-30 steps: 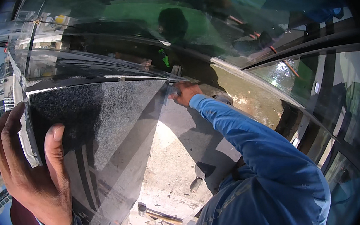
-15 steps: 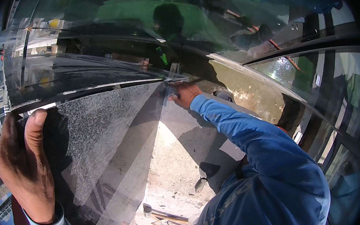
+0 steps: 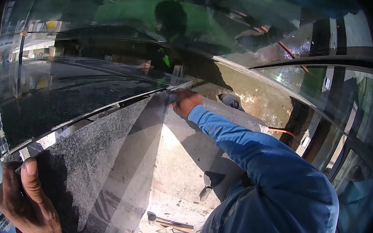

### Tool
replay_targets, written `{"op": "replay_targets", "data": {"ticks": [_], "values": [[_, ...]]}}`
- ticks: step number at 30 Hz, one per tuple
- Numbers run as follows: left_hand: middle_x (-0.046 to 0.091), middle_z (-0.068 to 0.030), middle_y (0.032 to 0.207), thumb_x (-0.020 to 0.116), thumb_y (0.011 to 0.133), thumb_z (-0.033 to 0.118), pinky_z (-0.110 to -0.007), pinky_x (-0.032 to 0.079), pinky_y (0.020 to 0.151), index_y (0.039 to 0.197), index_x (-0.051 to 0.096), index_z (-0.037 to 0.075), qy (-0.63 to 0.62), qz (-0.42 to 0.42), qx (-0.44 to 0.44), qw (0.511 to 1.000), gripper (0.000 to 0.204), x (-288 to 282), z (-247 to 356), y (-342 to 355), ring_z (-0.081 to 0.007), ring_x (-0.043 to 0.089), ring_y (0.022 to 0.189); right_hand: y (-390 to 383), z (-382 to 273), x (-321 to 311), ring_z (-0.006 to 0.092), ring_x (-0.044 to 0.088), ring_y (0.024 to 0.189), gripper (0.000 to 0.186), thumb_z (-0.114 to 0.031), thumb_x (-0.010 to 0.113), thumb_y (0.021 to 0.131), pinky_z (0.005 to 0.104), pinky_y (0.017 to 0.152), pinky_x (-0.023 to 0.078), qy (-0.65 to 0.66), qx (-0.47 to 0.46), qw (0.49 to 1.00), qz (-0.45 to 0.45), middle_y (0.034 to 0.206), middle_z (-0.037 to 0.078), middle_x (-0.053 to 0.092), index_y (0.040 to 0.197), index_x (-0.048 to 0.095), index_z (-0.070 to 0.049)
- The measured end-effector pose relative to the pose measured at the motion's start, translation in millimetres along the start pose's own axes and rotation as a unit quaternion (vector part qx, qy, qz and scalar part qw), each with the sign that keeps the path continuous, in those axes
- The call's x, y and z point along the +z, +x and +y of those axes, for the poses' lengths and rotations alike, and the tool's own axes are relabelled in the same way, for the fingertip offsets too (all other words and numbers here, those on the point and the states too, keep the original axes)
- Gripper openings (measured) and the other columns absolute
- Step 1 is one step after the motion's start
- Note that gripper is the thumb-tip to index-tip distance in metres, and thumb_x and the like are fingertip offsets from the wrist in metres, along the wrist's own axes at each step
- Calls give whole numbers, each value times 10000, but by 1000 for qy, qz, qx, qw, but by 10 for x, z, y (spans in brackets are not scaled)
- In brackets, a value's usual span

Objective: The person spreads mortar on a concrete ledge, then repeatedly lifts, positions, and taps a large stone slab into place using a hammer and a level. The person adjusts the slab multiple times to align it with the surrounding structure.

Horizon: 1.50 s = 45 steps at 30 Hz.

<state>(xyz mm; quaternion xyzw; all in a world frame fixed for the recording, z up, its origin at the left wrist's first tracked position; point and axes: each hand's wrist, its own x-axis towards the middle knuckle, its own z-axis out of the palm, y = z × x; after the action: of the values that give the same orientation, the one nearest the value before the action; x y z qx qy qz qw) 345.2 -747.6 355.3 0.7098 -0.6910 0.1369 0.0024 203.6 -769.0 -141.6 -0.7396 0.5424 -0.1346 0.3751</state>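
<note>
A large grey speckled slab (image 3: 103, 143), thin at its edges, stands tilted in front of me, with bands of shadow and reflection across it. My left hand (image 3: 29, 203) is closed round its left corner, thumb on the near face, fingers behind the edge. At the slab's far right corner my right hand (image 3: 186, 102) is closed on the edge; its fingertips are partly hidden. Just beyond lies a dark glossy panel (image 3: 71, 97) with a pale edge, separated from the slab by a narrow gap that is wider at the left.
A hammer (image 3: 175, 224) and other small tools lie on the pale concrete surface (image 3: 179, 181) below. To the right, an orange cable (image 3: 282, 130) crosses near a dark shoe-like object (image 3: 231, 101). Reflective glass (image 3: 230, 16) spans the far side. Buildings show beyond the left edge.
Both hands have shifted slightly left and toward me with the slab. Its left end has dropped away from the dark panel, and the gap there has widened.
</note>
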Motion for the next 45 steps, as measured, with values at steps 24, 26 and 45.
{"op": "replay_targets", "data": {"ticks": [24, 26, 45], "values": [[656, -96, 1264, 436, 1027, 334, -454, 479, 978, 1202, 622, 166, -15, 519, -814, 259, 305, 2302, -1606, -6376, -287, 627, 1139, 161, 82, -75, 352, 501, 1319, 710, -638, 678, 820, 454, 1127, 371, -31, -1, 996, -79, 1384, 144, 573, 1316, 640, -131], [698, -107, 1194, 474, 1012, 305, -417, 536, 860, 1123, 678, 155, 34, 468, -858, 207, 276, 2439, -1594, -6368, -295, 673, 1037, 170, 44, -66, 352, 508, 1309, 715, -646, 678, 815, 462, 1106, 393, -47, -5, 996, -79, 1373, 149, 580, 1312, 641, -134], [621, -106, 1299, 531, 944, 377, -469, 470, 903, 1216, 617, 106, -102, 436, -838, 311, 394, 2538, -1351, -6410, -305, 588, 1164, 179, 30, -127, 347, 552, 1269, 704, -647, 664, 826, 468, 1082, 427, -30, 33, 992, -119, 1386, 154, 580, 1348, 623, -176]]}}
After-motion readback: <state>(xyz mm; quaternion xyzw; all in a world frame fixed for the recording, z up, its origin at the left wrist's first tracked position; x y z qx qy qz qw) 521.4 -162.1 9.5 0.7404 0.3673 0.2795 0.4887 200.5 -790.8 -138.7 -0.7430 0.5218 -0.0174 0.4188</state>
